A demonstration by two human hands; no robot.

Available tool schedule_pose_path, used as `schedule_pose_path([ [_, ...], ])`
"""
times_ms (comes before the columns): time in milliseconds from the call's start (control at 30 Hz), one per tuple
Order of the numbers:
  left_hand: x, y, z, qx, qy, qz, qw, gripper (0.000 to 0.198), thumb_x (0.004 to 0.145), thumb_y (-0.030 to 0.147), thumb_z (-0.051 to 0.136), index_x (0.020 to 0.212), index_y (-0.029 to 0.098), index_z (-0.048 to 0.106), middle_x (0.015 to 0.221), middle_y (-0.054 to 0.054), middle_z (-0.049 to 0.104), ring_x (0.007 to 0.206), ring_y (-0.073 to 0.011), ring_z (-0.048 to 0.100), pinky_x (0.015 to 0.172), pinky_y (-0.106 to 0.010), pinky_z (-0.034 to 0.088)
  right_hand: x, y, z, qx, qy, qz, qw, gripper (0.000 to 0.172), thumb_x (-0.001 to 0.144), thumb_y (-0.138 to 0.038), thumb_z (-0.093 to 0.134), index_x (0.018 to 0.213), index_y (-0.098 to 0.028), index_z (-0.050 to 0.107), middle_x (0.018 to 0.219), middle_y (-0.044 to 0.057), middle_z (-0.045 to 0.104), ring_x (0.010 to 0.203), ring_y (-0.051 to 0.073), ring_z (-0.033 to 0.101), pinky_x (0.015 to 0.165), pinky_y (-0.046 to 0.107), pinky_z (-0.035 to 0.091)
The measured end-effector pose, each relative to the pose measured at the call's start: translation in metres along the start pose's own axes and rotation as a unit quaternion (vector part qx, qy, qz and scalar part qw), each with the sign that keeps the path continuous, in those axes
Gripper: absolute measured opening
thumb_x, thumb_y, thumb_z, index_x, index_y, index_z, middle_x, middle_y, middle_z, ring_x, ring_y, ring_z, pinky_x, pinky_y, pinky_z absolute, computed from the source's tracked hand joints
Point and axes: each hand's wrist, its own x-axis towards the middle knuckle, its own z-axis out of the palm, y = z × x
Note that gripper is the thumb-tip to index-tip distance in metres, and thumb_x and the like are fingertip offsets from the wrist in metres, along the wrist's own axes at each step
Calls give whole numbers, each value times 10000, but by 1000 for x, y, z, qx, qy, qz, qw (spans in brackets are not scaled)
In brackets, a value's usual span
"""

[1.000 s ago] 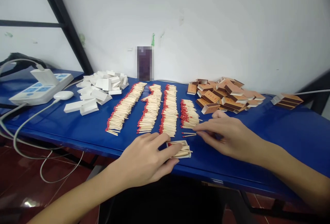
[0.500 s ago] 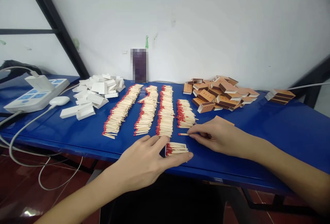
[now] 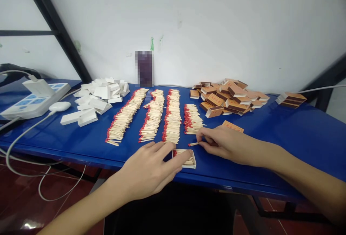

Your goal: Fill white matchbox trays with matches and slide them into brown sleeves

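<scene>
A small white tray [image 3: 195,163] of red-headed matches lies near the front edge of the blue table. My left hand [image 3: 155,168] is at its left side, fingers apart, with the thumb over the matches in the tray. Just right of the tray, my right hand [image 3: 224,144] pinches a single match [image 3: 193,144] by its plain end, its red head pointing left. Behind my hands are rows of matches: a short one [image 3: 193,119] nearest my right hand and longer ones [image 3: 172,116] further left.
Piled white inner trays [image 3: 102,92] lie at the back left, beside a power strip [image 3: 35,101] with cables. Orange matchbox sleeves [image 3: 229,96] are heaped at the back right. One sleeve [image 3: 233,126] lies behind my right hand. A blurred dark rectangle [image 3: 145,69] stands by the wall.
My left thumb has moved back from the tray's front side to over the matches. My right hand still pinches the match, now slightly tilted and a little nearer the tray.
</scene>
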Motion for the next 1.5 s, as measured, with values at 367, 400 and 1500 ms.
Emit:
schedule_pose_path([
  [367,-2,-2,3,-12,16,-3,1000,275,1063,267,362,1218,230,586,1077,-84,612,822,-244,650,699,-398,567,-1,1,0,3,5,13,1000,196,1030,-369,440,1037,-229,577,643,-52,539,527,130,452,543,256,321],
  [400,-2,-2,3,-13,16,-3,1000,272,1063,267,364,1216,231,585,1075,-83,610,823,-240,650,701,-391,566,-1,0,-1,6,4,15,1000,207,1028,-383,446,1037,-231,586,637,-52,538,528,130,456,541,255,322],
  [1500,2,0,3,-136,78,-72,985,181,1014,308,536,1158,210,487,1047,-47,687,872,-237,690,724,-356,543,5,-37,13,90,5,-44,995,133,1046,-307,441,973,-222,512,758,-19,609,627,143,534,594,269,342],
])
